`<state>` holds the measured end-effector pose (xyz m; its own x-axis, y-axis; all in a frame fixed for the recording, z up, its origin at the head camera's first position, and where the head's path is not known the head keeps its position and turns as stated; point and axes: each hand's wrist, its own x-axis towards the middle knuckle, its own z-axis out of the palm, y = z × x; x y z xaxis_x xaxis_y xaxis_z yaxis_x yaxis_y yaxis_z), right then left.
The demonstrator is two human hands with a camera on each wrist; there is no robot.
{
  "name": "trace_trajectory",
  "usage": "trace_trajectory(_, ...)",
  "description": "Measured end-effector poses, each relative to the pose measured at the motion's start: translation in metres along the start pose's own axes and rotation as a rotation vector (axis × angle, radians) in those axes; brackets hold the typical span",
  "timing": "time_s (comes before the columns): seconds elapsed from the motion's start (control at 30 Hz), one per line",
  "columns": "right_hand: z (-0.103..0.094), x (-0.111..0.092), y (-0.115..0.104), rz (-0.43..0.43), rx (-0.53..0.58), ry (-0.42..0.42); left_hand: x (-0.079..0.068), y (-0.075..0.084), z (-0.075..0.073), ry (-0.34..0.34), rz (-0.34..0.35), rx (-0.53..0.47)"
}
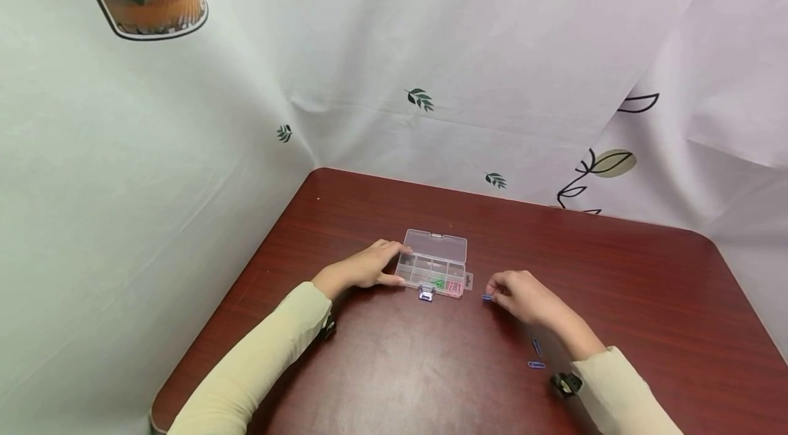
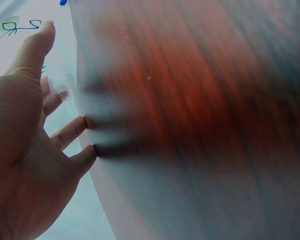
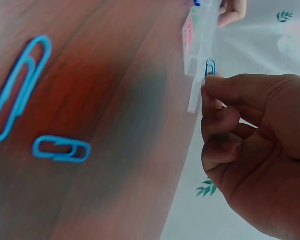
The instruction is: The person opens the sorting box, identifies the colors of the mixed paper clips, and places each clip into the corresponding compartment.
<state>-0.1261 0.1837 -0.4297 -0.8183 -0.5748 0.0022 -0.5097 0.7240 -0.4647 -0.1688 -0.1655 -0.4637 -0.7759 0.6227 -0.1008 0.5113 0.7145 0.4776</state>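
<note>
A clear plastic compartment box [image 1: 434, 271] lies on the table with its lid raised. Green paper clips [image 1: 438, 282] and pink paper clips [image 1: 454, 286] occupy front compartments. My left hand [image 1: 374, 264] rests spread at the box's left end, thumb near the front corner and a finger toward the hinge. In the left wrist view, its fingertips [image 2: 79, 123] touch the tabletop. Right of the box, my right hand [image 1: 520, 295] pinches a blue paper clip [image 3: 210, 66] between thumb and forefinger, its loop sticking out.
Two more blue paper clips [image 1: 537, 347] [image 3: 61, 149] lie on the table near my right forearm. A small blue-rimmed piece [image 1: 426, 293] sits at the box's front edge. White printed cloth [image 1: 369, 79] hangs behind the dark red table [image 1: 394, 366] and along its left side.
</note>
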Motion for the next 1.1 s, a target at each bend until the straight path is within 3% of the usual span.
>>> trace_trajectory(0.73, -0.001, 0.03, -0.027, -0.101, 0.011, 0.043, 0.0, 0.0, 0.0, 0.003, 0.006, 0.002)
trace_trajectory(1.1, 0.0, 0.044, -0.041, -0.092, 0.008, 0.03, -0.001, 0.0, 0.0, 0.009, 0.015, 0.001)
